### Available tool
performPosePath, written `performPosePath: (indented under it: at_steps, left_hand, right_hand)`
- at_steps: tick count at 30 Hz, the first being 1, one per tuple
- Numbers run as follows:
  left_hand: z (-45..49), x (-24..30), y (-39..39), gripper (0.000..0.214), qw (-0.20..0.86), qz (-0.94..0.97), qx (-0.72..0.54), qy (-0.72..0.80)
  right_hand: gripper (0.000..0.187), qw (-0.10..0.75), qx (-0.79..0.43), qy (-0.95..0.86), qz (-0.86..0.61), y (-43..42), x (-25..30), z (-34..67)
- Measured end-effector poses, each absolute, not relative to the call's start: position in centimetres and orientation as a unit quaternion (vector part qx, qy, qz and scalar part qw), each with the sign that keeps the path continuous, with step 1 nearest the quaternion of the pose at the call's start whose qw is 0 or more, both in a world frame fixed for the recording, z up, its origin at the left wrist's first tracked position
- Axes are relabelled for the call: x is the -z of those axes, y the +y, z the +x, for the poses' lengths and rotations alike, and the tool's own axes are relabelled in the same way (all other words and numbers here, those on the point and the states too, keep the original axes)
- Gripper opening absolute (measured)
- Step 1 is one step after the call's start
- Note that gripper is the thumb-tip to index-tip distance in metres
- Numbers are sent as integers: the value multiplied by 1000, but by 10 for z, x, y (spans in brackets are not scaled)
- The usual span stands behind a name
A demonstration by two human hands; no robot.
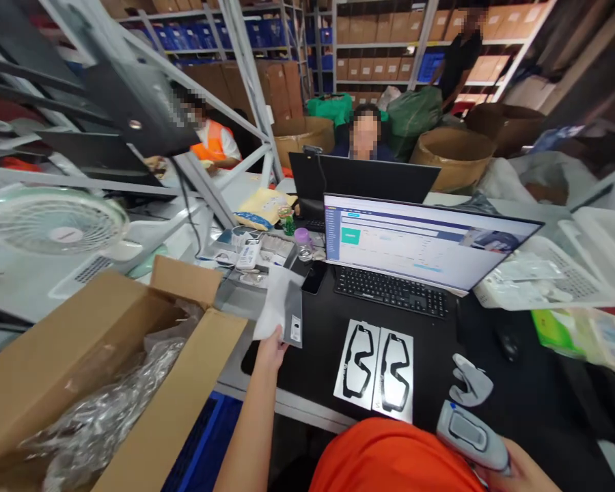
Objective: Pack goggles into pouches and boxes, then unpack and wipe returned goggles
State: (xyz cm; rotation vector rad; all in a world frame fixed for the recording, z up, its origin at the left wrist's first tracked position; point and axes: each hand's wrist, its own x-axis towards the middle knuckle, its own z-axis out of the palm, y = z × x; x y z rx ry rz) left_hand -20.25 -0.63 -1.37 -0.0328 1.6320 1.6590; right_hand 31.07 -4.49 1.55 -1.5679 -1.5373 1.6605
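- While two cards point(357, 362) already lie before the keyboard point(389, 292), left hand point(270, 348) pinches a sleeve point(281, 301), not yet down, left of it
- Right hand point(520, 468) wraps the scanner point(471, 435), well in front

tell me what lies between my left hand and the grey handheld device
In the head view, a left white card and a right white card, each with a black shape, lie between the left hand and the grey handheld device.

At the left is a fan point(64, 236). At the right, a computer mouse point(507, 343) lies near a white basket point(580, 273). Farther back are round cardboard bins point(448, 167), a green sack point(415, 113) and shelves carrying brown boxes point(374, 68).
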Motion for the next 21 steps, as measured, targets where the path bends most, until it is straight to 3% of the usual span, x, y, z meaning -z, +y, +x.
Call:
performPosePath:
  at_steps: [5,8,11,17,21]
  left_hand:
    - [-101,-5,-2,26,449,80,-684,569]
    - [-44,4,1,23,474,118,-657,575]
    - [-2,24,0,24,486,162,-608,607]
    - [22,37,-6,44,454,270,-495,690]
    - [22,30,-7,56,415,315,-456,721]
  right_hand:
    - [35,185,-630,-563,-502,-34,-34,296]
    - [27,199,-643,-570,-471,-27,-34,303]
    - [32,224,-633,-573,-470,-25,-32,309]
    - [34,178,-531,-669,-489,-20,-42,294]
    - [41,193,-551,-674,-452,-16,-49,278]
